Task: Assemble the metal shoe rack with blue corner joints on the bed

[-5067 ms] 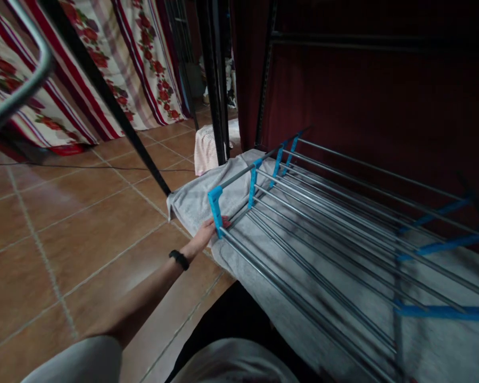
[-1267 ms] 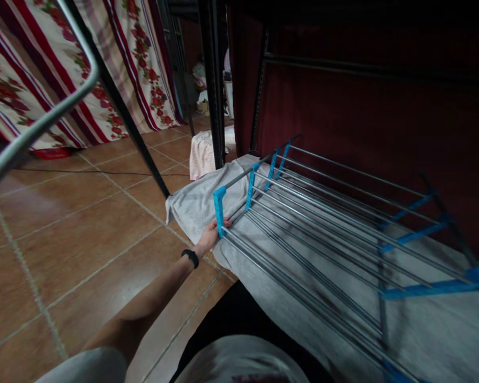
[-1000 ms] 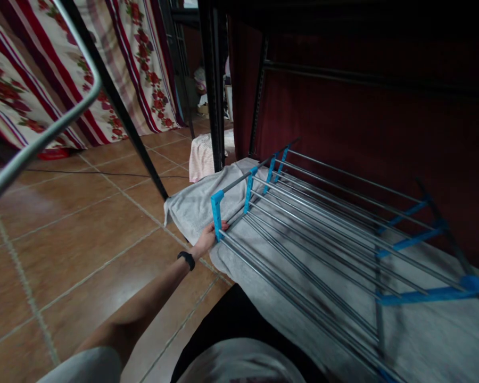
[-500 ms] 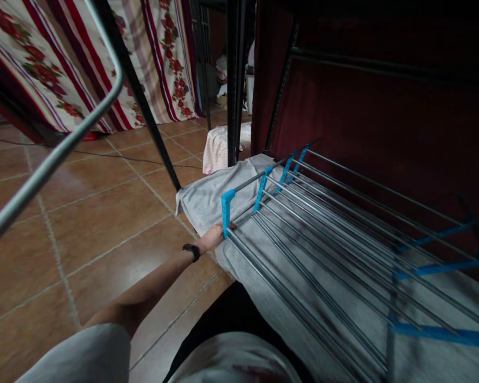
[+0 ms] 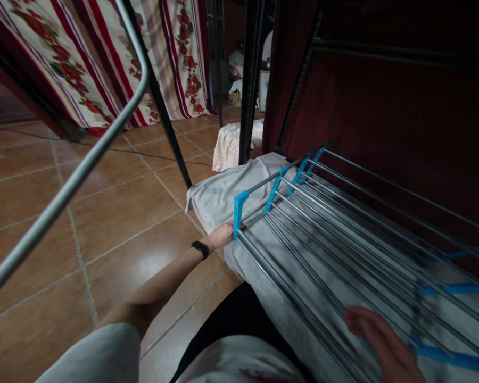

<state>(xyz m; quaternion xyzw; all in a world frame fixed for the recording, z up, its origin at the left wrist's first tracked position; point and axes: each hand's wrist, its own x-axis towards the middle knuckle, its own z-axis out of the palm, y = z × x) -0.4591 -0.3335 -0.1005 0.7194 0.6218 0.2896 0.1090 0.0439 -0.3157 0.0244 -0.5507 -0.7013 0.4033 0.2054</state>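
Note:
A metal clothes drying rack point(image 5: 303, 210) with blue plastic brackets lies over a grey cloth point(image 5: 227, 194) on the floor. At the rack's near left corner, beside a blue bracket point(image 5: 238, 213), my left hand point(image 5: 222, 235) is closed around the frame; its fingertips are partly hidden behind the bracket. A black band point(image 5: 200, 249) circles that wrist. My right hand point(image 5: 383, 340), slightly blurred, is above the rack's rods at the lower right. Its fingers are stretched out with nothing in them, and I cannot tell whether it touches a rod.
A bent grey metal tube point(image 5: 99, 149) crosses the left side, close to the camera. Black metal posts point(image 5: 251, 85) stand beyond the cloth, near a pink and white cloth point(image 5: 226, 146). A dark red panel point(image 5: 363, 106) borders the right. A cable point(image 5: 155, 156) runs across the tiled floor point(image 5: 120, 229).
My right hand has come into view at the lower right, over the rods. My left hand keeps its hold on the rack corner. The whole view has shifted a little.

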